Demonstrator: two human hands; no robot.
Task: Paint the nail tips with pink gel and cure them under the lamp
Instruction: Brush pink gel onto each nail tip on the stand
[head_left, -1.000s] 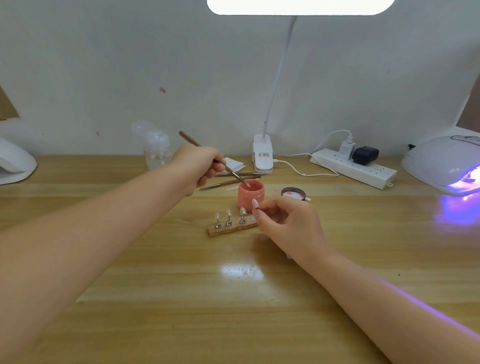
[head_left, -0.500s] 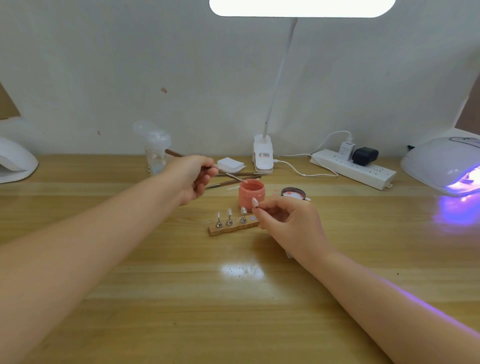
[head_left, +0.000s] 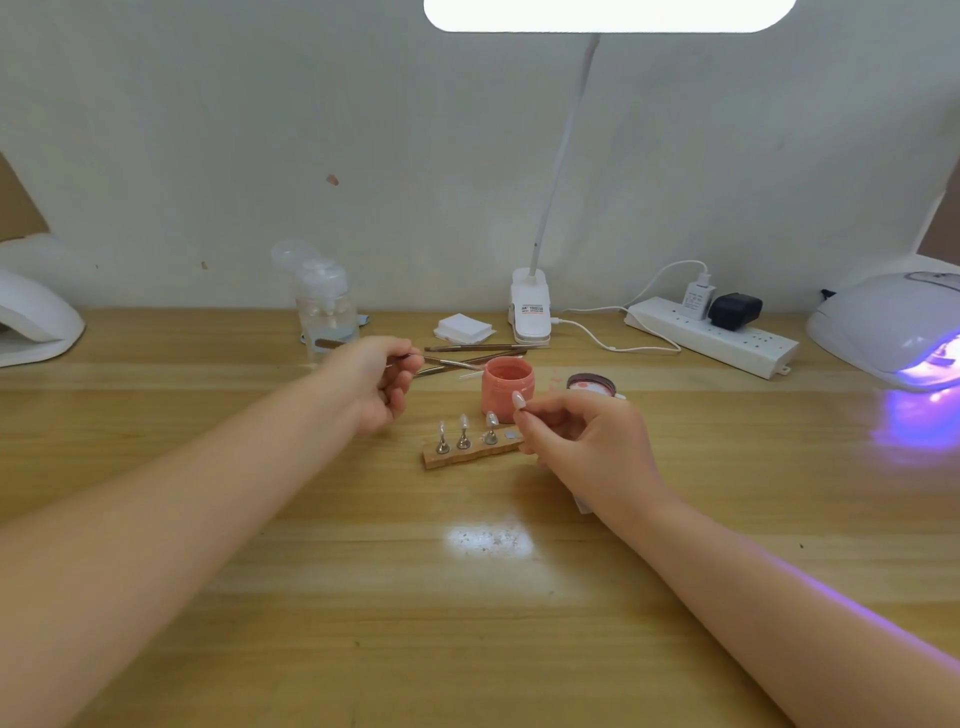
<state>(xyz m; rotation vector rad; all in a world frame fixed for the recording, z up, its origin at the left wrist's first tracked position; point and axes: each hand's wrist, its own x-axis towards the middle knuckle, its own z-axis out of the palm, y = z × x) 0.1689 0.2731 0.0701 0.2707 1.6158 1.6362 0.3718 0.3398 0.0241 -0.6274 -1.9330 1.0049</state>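
My left hand (head_left: 376, 382) pinches a thin brush (head_left: 447, 362) that lies almost level, its tip at the left rim of the open pink gel jar (head_left: 506, 387). My right hand (head_left: 582, 441) pinches a small stand carrying a pale nail tip (head_left: 518, 400), held up just in front of the jar. Below it a wooden holder (head_left: 470, 453) carries three more nail tips (head_left: 463, 423) on metal stands, with one empty slot at its right end. The curing lamp (head_left: 893, 332) glows violet at the far right.
The jar's lid (head_left: 590, 384) lies right of the jar. Two more brushes (head_left: 475, 349) and a pad stack (head_left: 464, 329) lie behind it. A clear pump bottle (head_left: 324, 306), clip lamp base (head_left: 530, 312), power strip (head_left: 711, 336) and a second white lamp (head_left: 31, 317) line the wall.
My left hand lowered and drew the brush out of the jar, tilting it from steep to nearly level. The right hand stayed put with its nail tip.
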